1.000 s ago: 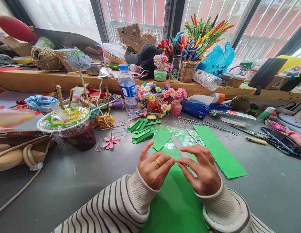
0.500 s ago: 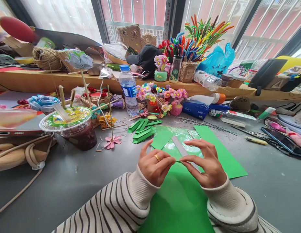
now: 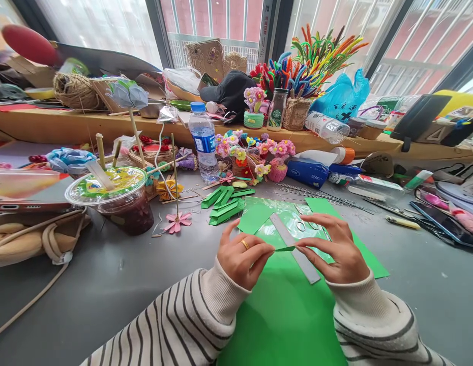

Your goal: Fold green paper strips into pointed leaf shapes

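Note:
A narrow folded green paper strip (image 3: 285,249) is stretched between my two hands. My left hand (image 3: 244,254), with a ring on one finger, pinches its left end. The thumb and index finger of my right hand (image 3: 333,250) pinch its right end, the other fingers spread. Beneath them a grey ruler (image 3: 295,249) slants across a large green sheet (image 3: 282,315). A small green square (image 3: 255,218) and scissors (image 3: 301,225) lie on a clear plastic sleeve just beyond. Several folded green pieces (image 3: 226,211) are piled to the left of it.
At the left stand a plastic cup of dark drink (image 3: 125,208) and a pink paper flower (image 3: 177,222) on a stick. A water bottle (image 3: 204,145) is behind the folded pieces. Thin wires (image 3: 324,195), a cutter (image 3: 402,222) and a phone (image 3: 446,223) lie at the right.
My right hand has moved right, away from my left hand, so more of the green strip shows between them. More of the ruler and scissors is uncovered.

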A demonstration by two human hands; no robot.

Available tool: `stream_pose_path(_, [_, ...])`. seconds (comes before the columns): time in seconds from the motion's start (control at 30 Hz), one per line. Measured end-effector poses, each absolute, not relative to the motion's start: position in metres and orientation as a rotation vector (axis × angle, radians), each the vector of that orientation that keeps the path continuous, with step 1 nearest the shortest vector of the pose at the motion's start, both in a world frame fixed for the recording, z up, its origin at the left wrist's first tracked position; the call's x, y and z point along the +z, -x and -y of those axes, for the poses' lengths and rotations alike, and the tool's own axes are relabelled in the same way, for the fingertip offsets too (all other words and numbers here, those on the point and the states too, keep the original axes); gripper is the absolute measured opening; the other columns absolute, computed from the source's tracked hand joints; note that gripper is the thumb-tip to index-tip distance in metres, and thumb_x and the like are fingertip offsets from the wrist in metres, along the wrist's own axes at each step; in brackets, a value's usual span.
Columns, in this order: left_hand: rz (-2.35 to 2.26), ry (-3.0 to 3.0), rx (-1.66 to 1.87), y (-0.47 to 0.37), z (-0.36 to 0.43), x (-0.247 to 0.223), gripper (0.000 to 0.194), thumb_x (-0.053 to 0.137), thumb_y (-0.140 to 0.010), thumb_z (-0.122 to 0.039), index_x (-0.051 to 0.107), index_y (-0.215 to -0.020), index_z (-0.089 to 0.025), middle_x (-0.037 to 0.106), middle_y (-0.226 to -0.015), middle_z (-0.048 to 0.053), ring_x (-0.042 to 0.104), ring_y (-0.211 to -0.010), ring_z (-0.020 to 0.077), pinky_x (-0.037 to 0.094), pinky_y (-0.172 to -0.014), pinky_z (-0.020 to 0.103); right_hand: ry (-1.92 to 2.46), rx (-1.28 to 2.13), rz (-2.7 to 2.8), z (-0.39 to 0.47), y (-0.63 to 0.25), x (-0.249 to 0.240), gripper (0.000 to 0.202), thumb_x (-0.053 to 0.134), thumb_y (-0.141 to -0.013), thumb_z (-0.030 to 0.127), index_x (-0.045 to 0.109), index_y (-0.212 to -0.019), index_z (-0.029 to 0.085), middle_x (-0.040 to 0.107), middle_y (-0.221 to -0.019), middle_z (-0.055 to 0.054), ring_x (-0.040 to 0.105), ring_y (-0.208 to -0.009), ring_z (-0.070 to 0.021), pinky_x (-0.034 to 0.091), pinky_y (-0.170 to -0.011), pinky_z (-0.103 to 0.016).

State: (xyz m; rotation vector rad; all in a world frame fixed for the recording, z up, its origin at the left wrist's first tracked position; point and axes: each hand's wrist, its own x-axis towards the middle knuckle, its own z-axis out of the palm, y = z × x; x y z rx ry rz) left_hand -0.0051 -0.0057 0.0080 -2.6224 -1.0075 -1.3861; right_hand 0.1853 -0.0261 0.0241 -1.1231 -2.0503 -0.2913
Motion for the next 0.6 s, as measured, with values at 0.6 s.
stream_pose_path(0.6, [2.300, 3.440, -1.947, -0.003, 0.009, 0.010, 0.020, 0.058, -0.059, -0.031, 0.056, -0.053, -0.012, 0.043, -0.042, -0.004, 0.035, -0.041, 0.0051, 0.029, -0.041, 0.019, 1.357, 0.911, 1.518, 0.037, -0.153, 0.015, 0.018, 0.049, -0.069, 0.032, 0.054, -0.064, 0.015, 0.044, -0.043, 0.003, 0.040, -0.033, -0.0066, 0.032, -0.033, -0.019])
